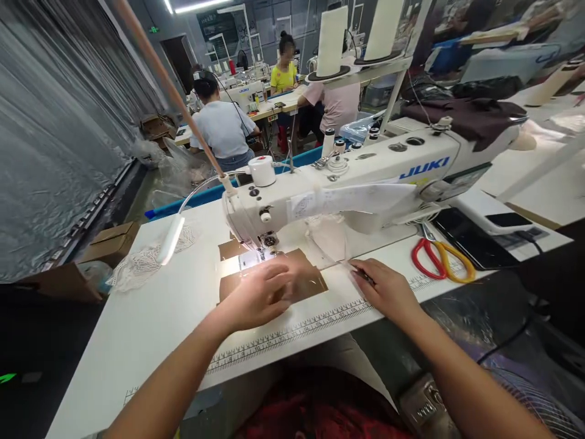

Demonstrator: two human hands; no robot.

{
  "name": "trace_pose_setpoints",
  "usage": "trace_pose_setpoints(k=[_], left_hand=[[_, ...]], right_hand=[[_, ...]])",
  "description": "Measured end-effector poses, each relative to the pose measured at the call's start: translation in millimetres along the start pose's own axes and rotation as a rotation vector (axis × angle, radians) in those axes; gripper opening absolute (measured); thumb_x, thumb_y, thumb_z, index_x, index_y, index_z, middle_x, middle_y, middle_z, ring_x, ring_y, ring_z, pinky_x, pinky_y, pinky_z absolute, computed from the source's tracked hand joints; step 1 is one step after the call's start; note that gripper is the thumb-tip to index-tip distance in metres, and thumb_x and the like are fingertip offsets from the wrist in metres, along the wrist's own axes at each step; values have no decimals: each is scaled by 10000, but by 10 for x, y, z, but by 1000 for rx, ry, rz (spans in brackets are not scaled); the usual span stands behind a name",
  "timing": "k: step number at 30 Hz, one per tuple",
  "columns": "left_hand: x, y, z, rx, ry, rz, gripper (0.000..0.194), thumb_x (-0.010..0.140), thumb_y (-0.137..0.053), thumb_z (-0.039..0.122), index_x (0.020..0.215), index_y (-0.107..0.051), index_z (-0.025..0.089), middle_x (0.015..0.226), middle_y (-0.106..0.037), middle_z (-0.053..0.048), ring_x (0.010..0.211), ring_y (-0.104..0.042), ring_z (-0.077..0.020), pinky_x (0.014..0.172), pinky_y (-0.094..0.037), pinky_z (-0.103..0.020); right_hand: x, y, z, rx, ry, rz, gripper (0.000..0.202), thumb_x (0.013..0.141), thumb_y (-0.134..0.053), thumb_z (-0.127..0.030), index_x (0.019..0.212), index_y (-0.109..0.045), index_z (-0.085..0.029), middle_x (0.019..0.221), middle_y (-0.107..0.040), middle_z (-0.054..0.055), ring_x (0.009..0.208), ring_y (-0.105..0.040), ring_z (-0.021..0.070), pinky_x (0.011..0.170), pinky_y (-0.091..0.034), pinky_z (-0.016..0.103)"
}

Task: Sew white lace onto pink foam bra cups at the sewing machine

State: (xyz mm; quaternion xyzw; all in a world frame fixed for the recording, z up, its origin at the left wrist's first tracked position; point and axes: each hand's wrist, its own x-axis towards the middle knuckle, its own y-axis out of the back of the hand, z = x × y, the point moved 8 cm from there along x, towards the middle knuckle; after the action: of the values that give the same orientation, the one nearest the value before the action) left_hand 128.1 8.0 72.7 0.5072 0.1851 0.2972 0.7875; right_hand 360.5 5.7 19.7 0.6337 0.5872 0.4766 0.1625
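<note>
My left hand (262, 296) is over the brown sheet (306, 277) in front of the sewing machine's needle area, its fingers partly smeared by motion. To the right, my right hand (381, 286) has its fingers closed round a small dark tool (364, 276), at the edge of some thin pale material. The white sewing machine (356, 177) stands just behind both hands. Its needle and presser foot (265, 247) are lit, beyond my left fingertips. A pale cloth (326, 235) lies under the machine's arm.
Scissors (443, 259) with red and yellow handles lie at the right beside a black tray (475, 238). A lamp (172, 239) and a thread heap (141, 265) are at the left. Thread cones (332, 42) stand behind the machine. Several people sit at other tables.
</note>
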Motion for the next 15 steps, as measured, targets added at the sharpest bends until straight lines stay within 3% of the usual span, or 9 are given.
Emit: trace_pose_setpoints(k=[2,5,8,11,15], left_hand=[[442,-134,207,78,-121,44,469,850,-515,203,1318,-485,188,1425,-447,-131,1352,-380,-276,1092,-381,-443],[1059,-325,213,151,-174,136,587,787,-539,147,1363,-429,155,1508,-319,-147,1425,-240,-300,1144,-293,-472],[1511,-540,93,156,-171,54,549,752,-589,164,1293,-508,129,1417,-449,-149,1335,-385,-305,1111,-335,-439],[1601,-572,13,136,-104,-13,301,814,-540,191,1097,-632,147,1176,-628,-110,1128,-554,-270,966,-443,-387],[1159,-422,-16,47,92,-24,181,857,-515,300,913,-632,174,902,-671,-62,857,-617,-223,723,-467,-308]], right_hand=[[-31,39,113,-16,-64,32,326,908,-452,-339,1160,-605,-200,1018,-695,102,957,-658,255,798,-534,385],[-58,76,210,-6,-137,82,412,914,-453,-410,1236,-552,-174,1085,-673,127,969,-649,263,783,-536,385],[-62,107,229,-22,-149,131,492,932,-412,-403,1333,-464,-122,1132,-643,165,1015,-628,272,797,-532,394],[-37,98,237,-157,-134,115,471,941,-362,-321,1340,-465,-93,1145,-628,202,1047,-599,312,822,-518,450],[-2,53,294,-346,-116,46,400,914,-383,-257,1195,-600,-74,1171,-612,233,1100,-541,389,869,-473,559]])
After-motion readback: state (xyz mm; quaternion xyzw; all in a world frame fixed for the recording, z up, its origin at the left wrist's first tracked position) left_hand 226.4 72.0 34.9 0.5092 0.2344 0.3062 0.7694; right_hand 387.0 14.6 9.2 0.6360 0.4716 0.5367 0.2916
